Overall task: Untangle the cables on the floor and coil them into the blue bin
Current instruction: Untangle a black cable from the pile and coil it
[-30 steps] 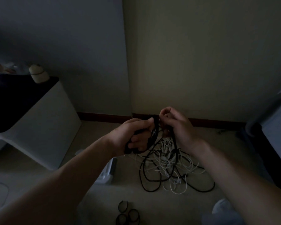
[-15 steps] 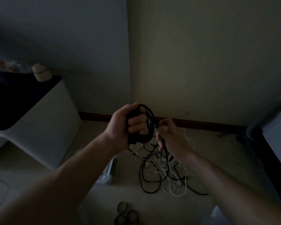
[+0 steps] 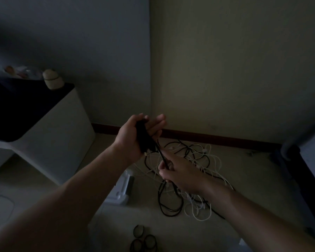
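Fingers (image 3: 156, 124) of the left hand (image 3: 130, 138) half open, thumb pinning the black coil (image 3: 143, 138), likely to admit a loop; right hand (image 3: 180, 176), at five o'clock, pinches its cable (image 3: 161, 153) taut.

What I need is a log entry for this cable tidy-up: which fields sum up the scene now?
left hand: holds a black coil
right hand: pinches the black strand running down from the coil
pile: black and white cables tangled on the floor by the wall
small loops: black, on the floor nearer the person
blue bin: not made out
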Action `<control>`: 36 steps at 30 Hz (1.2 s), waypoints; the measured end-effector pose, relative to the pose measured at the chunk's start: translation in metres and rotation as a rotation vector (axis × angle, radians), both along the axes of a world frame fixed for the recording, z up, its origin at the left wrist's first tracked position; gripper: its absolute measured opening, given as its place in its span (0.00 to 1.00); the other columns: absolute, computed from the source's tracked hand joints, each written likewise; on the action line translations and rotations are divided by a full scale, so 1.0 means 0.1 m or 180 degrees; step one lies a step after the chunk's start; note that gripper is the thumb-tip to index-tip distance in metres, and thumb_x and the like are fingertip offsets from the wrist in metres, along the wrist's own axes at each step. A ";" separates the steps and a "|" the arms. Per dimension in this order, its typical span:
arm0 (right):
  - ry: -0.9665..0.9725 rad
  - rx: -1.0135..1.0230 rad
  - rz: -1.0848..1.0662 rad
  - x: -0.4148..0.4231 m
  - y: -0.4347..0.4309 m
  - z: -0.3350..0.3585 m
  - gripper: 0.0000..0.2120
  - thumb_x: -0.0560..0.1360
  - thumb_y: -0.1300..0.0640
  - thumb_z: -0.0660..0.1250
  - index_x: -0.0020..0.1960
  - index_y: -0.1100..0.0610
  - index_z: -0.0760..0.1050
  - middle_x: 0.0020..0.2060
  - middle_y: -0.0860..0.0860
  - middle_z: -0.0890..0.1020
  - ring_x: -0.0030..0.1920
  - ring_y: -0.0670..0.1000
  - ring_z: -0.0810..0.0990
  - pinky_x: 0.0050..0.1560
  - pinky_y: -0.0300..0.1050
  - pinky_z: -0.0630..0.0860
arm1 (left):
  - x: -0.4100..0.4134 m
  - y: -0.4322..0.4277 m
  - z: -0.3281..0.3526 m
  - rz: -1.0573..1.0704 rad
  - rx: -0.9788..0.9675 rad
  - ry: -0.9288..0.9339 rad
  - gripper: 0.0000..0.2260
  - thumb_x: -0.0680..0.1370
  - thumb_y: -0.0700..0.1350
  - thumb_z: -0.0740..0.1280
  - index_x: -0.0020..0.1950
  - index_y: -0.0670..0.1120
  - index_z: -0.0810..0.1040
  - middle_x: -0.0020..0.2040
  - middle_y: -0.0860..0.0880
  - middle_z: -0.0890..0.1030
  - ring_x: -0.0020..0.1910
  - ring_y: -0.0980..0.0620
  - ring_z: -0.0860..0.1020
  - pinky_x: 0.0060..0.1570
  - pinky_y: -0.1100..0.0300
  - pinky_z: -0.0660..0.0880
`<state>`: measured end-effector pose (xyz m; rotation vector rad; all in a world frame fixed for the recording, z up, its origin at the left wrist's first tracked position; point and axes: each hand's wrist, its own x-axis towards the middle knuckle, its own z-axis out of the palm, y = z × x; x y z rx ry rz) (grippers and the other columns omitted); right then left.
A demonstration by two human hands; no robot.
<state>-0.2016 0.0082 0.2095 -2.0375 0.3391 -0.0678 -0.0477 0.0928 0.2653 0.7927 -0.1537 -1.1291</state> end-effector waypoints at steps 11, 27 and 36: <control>-0.0044 0.0066 -0.0150 -0.02 0.03 0.11 0.19 0.80 0.61 0.62 0.53 0.35 0.78 0.30 0.37 0.76 0.32 0.38 0.73 0.39 0.37 0.69 | 0.06 -0.01 0.00 0.0205 0.0388 -0.0677 0.11 0.85 0.48 0.54 0.47 0.45 0.69 0.56 0.36 0.83 0.56 0.41 0.83 0.57 0.49 0.75; -0.0898 -0.1639 -0.1356 -0.06 -0.04 0.43 0.20 0.62 0.44 0.81 0.39 0.47 0.70 0.30 0.42 0.80 0.31 0.41 0.78 0.29 0.40 0.73 | -0.29 -0.06 -0.09 -0.0756 0.1489 -0.1702 0.17 0.84 0.50 0.59 0.46 0.38 0.78 0.28 0.45 0.77 0.21 0.51 0.75 0.21 0.65 0.70; -0.1117 -0.1606 -0.1117 -0.04 -0.35 0.34 0.22 0.64 0.34 0.72 0.43 0.48 0.67 0.35 0.43 0.75 0.36 0.45 0.75 0.35 0.45 0.71 | -0.33 -0.01 -0.04 -0.1882 0.1144 -0.1474 0.24 0.83 0.58 0.50 0.39 0.40 0.70 0.28 0.41 0.76 0.18 0.52 0.66 0.25 0.60 0.60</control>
